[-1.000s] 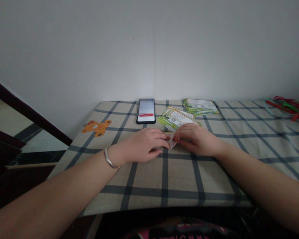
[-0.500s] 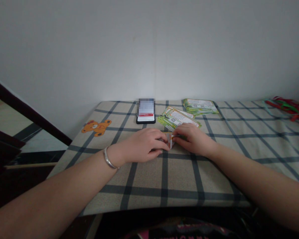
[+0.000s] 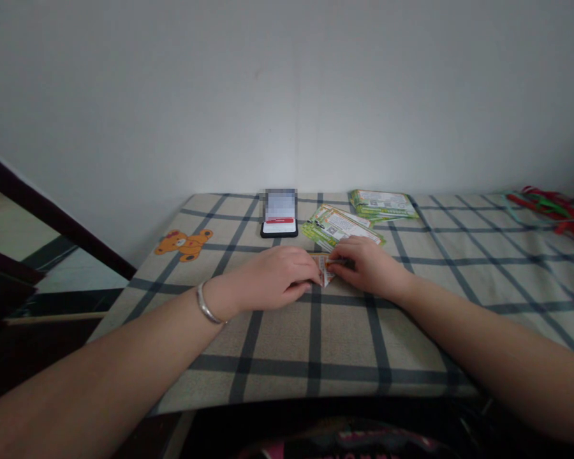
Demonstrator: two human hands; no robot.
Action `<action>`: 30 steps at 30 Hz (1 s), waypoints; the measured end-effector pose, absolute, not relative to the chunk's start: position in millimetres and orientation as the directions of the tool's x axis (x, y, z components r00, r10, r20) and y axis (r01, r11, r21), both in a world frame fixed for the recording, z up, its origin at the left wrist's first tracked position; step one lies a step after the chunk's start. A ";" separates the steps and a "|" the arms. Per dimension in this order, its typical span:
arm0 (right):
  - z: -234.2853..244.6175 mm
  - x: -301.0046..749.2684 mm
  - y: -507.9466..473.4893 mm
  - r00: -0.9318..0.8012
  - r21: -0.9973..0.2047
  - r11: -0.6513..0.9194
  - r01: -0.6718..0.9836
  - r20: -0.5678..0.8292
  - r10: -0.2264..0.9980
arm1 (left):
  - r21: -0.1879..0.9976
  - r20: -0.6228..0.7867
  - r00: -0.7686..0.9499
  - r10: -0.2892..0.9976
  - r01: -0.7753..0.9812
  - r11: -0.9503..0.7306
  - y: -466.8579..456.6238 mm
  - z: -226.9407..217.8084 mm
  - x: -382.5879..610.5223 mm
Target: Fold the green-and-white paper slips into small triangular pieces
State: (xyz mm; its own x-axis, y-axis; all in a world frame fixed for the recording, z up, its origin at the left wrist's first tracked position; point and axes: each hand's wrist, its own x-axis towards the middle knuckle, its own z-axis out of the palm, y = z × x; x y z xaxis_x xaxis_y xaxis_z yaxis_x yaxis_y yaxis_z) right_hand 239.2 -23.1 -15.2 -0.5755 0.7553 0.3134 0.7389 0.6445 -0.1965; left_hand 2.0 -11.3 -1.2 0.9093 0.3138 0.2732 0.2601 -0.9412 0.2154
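Pinching a small folded paper (image 3: 326,269) from both sides, with the fingertips (image 3: 338,261) of the right hand (image 3: 369,268) closed on its top edge and the fingertips (image 3: 314,275) of the left hand (image 3: 272,279) curled against its left side. Orange and white print showing on the paper, its lower corner pointing toward the near side, just above a dark stripe of the tablecloth (image 3: 277,344). Circling the left wrist, a silver bangle (image 3: 206,304). Both forearms reaching in low over the cloth from the near edge. Just beyond the right fingers, a loose pile of green-edged leaflets (image 3: 339,228) lying on the cloth, with a neater stack (image 3: 382,204) behind it, near the wall (image 3: 287,95). Left of the pile, a black phone (image 3: 279,212) lying flat, its screen blurred. Printed on the cloth farther left, a teddy bear (image 3: 184,245). Heaped at the far right, red and green ribbons (image 3: 552,213).
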 end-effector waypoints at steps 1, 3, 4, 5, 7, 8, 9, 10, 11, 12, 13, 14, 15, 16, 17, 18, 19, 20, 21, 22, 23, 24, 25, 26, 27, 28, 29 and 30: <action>-15.0 238.8 -23.4 -0.572 -0.200 0.641 0.741 0.310 0.759 | 0.212 0.273 0.909 0.314 0.262 -0.941 -11.3 -1.5 2.0; -14.3 237.8 -23.9 -0.563 -0.209 0.631 0.747 0.307 0.767 | 0.207 0.270 0.909 0.319 0.269 -0.941 -11.5 -2.0 1.6; -14.0 237.4 -24.1 -0.557 -0.215 0.627 0.748 0.309 0.771 | 0.206 0.270 0.907 0.322 0.273 -0.940 -11.7 -2.1 1.4; -13.9 237.2 -24.1 -0.551 -0.222 0.624 0.749 0.313 0.773 | 0.205 0.272 0.906 0.325 0.275 -0.939 -11.9 -2.2 1.1; -14.1 237.1 -23.7 -0.544 -0.236 0.620 0.748 0.318 0.777 | 0.207 0.273 0.904 0.329 0.278 -0.938 -12.4 -2.2 0.9; -14.4 237.3 -23.3 -0.540 -0.241 0.618 0.748 0.320 0.779 | 0.208 0.272 0.905 0.327 0.276 -0.938 -12.7 -2.0 0.8; -14.9 237.5 -22.9 -0.537 -0.247 0.616 0.748 0.321 0.780 | 0.207 0.269 0.908 0.322 0.272 -0.940 -13.0 -1.8 0.9; -15.4 237.8 -22.5 -0.534 -0.253 0.615 0.747 0.323 0.781 | 0.204 0.265 0.910 0.318 0.269 -0.941 -13.3 -1.6 0.9; -15.9 238.1 -22.2 -0.530 -0.262 0.614 0.745 0.326 0.783 | 0.201 0.261 0.912 0.316 0.269 -0.942 -13.6 -1.4 1.0; -16.4 238.4 -22.1 -0.525 -0.277 0.612 0.741 0.330 0.784 | 0.195 0.257 0.913 0.315 0.271 -0.943 -13.9 -1.2 1.0; -16.7 238.7 -22.1 -0.517 -0.298 0.609 0.735 0.336 0.788 | 0.186 0.254 0.914 0.315 0.274 -0.944 -14.1 -1.1 0.9; -16.9 239.0 -22.2 -0.505 -0.323 0.604 0.729 0.342 0.793 | 0.176 0.250 0.915 0.317 0.279 -0.944 -14.3 -1.1 0.8; -16.9 239.3 -22.5 -0.491 -0.346 0.597 0.724 0.349 0.798 | 0.165 0.246 0.916 0.316 0.282 -0.945 -14.5 -1.2 0.7; -16.7 239.7 -22.9 -0.483 -0.364 0.593 0.718 0.353 0.801 | 0.158 0.246 0.916 0.318 0.286 -0.945 -14.7 -1.3 0.6; -16.3 240.2 -23.2 -0.485 -0.375 0.596 0.710 0.353 0.800 | 0.154 0.246 0.916 0.316 0.285 -0.946 -14.8 -1.3 0.5; -15.6 240.8 -23.5 -0.495 -0.378 0.604 0.701 0.352 0.795 | 0.154 0.249 0.916 0.315 0.283 -0.947 -14.9 -1.4 0.4; -14.8 241.6 -23.6 -0.512 -0.374 0.617 0.693 0.348 0.786 | 0.158 0.252 0.915 0.315 0.282 -0.946 -14.9 -1.4 0.3; -13.8 242.5 -23.6 -0.535 -0.367 0.634 0.681 0.342 0.773 | 0.165 0.255 0.914 0.315 0.280 -0.946 -15.0 -1.3 0.3; -12.8 243.7 -23.4 -0.558 -0.358 0.652 0.668 0.338 0.757 | 0.172 0.254 0.914 0.317 0.280 -0.944 -15.1 -1.1 0.3; -11.7 245.1 -23.1 -0.578 -0.348 0.669 0.656 0.338 0.743 | 0.178 0.251 0.913 0.321 0.282 -0.943 -15.1 -0.9 0.3; -10.6 246.7 -22.7 -0.598 -0.339 0.686 0.644 0.336 0.728 | 0.181 0.247 0.913 0.324 0.285 -0.941 -15.2 -0.6 0.3; -9.7 248.4 -22.2 -0.616 -0.329 0.702 0.632 0.337 0.712 | 0.184 0.244 0.912 0.329 0.289 -0.940 -15.3 -0.4 0.2; -8.9 250.2 -21.7 -0.634 -0.326 0.714 0.619 0.328 0.700 | 0.186 0.243 0.912 0.330 0.290 -0.939 -15.4 -0.3 0.2; -8.3 251.8 -21.2 -0.654 -0.324 0.728 0.605 0.319 0.686 | 0.186 0.245 0.912 0.329 0.289 -0.939 -15.4 -0.3 0.2; -7.9 253.2 -20.8 -0.667 -0.314 0.737 0.599 0.315 0.676 | 0.185 0.249 0.912 0.325 0.285 -0.941 -15.3 -0.4 0.2; -7.7 254.3 -20.5 -0.680 -0.298 0.748 0.593 0.312 0.664 | 0.184 0.255 0.912 0.321 0.281 -0.942 -15.1 -0.6 0.2; -7.7 255.1 -20.5 -0.688 -0.279 0.756 0.593 0.312 0.655 | 0.184 0.258 0.912 0.319 0.278 -0.943 -14.8 -1.1 0.2; -7.9 255.5 -20.6 -0.694 -0.255 0.762 0.595 0.316 0.647 | 0.185 0.260 0.912 0.318 0.276 -0.943 -14.4 -1.6 0.2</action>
State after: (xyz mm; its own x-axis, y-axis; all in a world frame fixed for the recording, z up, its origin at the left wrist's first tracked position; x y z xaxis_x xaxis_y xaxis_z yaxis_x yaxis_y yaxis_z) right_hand 255.5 -20.6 -7.9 -0.6937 0.6474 0.3157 0.5954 0.7621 -0.2546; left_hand 0.2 -14.4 -1.6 0.9118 0.3179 0.2600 0.2760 -0.9431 0.1852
